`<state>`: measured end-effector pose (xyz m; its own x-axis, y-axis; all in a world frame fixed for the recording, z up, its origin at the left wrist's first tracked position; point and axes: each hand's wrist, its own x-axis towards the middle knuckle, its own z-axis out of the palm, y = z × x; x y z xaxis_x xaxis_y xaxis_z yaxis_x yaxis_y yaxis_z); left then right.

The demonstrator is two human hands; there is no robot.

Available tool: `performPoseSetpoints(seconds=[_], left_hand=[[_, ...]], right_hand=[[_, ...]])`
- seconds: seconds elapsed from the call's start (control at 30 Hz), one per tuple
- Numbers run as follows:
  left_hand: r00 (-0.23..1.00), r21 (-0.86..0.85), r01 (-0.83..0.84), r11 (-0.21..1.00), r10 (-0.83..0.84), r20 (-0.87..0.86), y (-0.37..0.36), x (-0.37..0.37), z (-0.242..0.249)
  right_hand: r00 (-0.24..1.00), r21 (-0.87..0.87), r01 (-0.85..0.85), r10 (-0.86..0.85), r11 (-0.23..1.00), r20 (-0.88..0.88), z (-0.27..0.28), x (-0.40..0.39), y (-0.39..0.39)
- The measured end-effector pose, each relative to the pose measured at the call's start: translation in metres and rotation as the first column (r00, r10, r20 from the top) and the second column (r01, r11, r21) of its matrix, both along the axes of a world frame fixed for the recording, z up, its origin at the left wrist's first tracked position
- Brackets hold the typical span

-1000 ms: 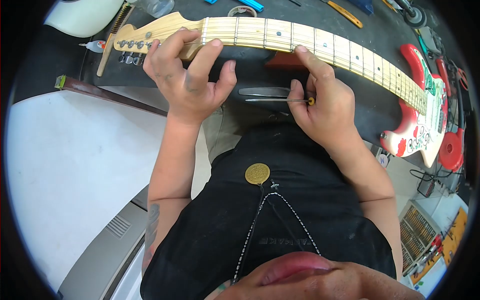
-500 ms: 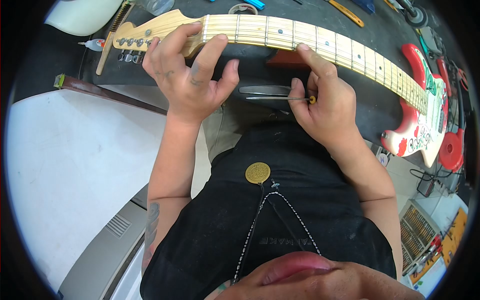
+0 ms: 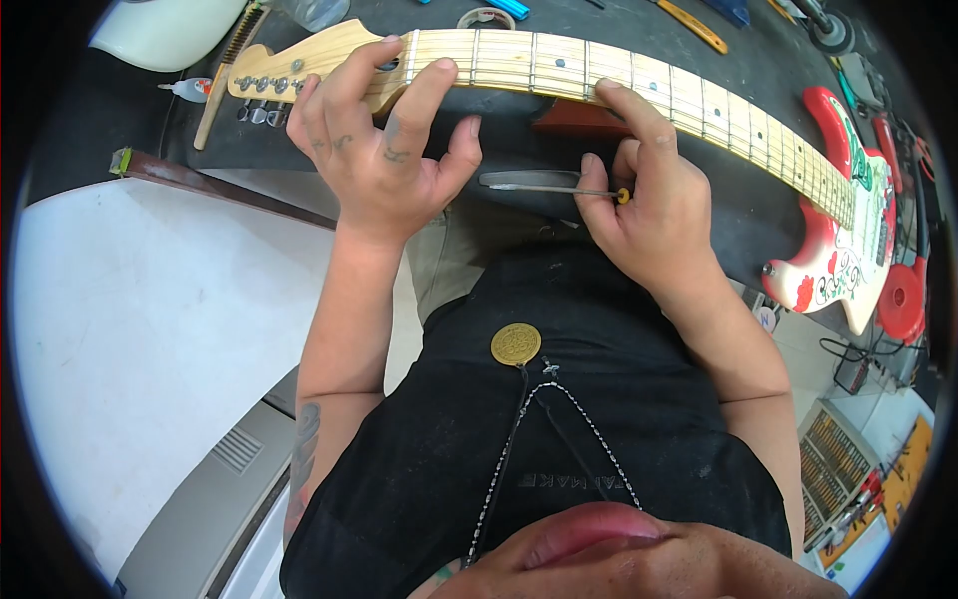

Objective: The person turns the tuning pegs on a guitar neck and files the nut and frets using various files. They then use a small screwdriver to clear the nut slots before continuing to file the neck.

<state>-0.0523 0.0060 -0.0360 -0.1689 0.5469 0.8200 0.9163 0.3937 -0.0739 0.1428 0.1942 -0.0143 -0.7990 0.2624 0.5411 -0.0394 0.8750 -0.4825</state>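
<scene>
An electric guitar lies across the bench, its maple neck (image 3: 559, 62) nearest my hands and its red and white body (image 3: 833, 270) off to the right. Fingers spread, my left hand (image 3: 384, 150) is at the nut end, with fingertips on the strings and the thumb apart from the neck. My right hand (image 3: 654, 195) has its index fingertip on the strings further up the neck. Between its thumb and curled fingers are a thin metal rod tool (image 3: 544, 189) with a yellow end and a flat, round-tipped metal blade (image 3: 514, 178). Both point left below the neck.
A dark red block (image 3: 574, 117) sits under the neck. Behind are a tape roll (image 3: 485, 18) and an orange-handled tool (image 3: 692, 25). A brush (image 3: 235, 50) and small glue bottle (image 3: 190, 90) lie by the headstock. A long brown bar (image 3: 225, 188) crosses the left edge.
The thin rod has tilted up and now overlaps the flat blade. My left hand has shifted very slightly right; the right index finger has moved up slightly on the strings.
</scene>
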Motion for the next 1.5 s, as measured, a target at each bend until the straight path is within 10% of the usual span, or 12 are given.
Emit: performPoseSetpoints(seconds=[0.4, 0.77, 0.87, 1.2, 1.5], left_hand=[[0.917, 0.323, 0.139, 0.936, -0.244, 0.315, -0.031, 0.011, 0.010], [0.773, -0.091, 0.441, 0.893, -0.327, 0.544, -0.008, 0.063, 0.007], [0.804, -0.139, 0.410, 0.901, -0.285, 0.522, 0.000, 0.067, 0.007], [0.798, -0.127, 0.429, 0.894, -0.309, 0.518, 0.001, 0.073, 0.001], [0.805, -0.014, 0.458, 0.889, -0.408, 0.430, 0.014, 0.085, -0.001]], right_hand=[[0.985, -0.124, -0.157, 0.164, 0.980, 0.052, 0.032, 0.036, 0.021], [0.976, 0.244, 0.133, -0.170, 0.961, 0.138, 0.121, 0.022, 0.074], [0.986, 0.386, 0.164, -0.143, 0.908, -0.084, 0.126, 0.005, 0.085], [0.891, 0.109, -0.229, 0.164, 0.967, 0.423, 0.084, 0.054, 0.035], [0.913, 0.172, -0.151, 0.071, 0.974, 0.402, 0.053, 0.068, 0.032]])
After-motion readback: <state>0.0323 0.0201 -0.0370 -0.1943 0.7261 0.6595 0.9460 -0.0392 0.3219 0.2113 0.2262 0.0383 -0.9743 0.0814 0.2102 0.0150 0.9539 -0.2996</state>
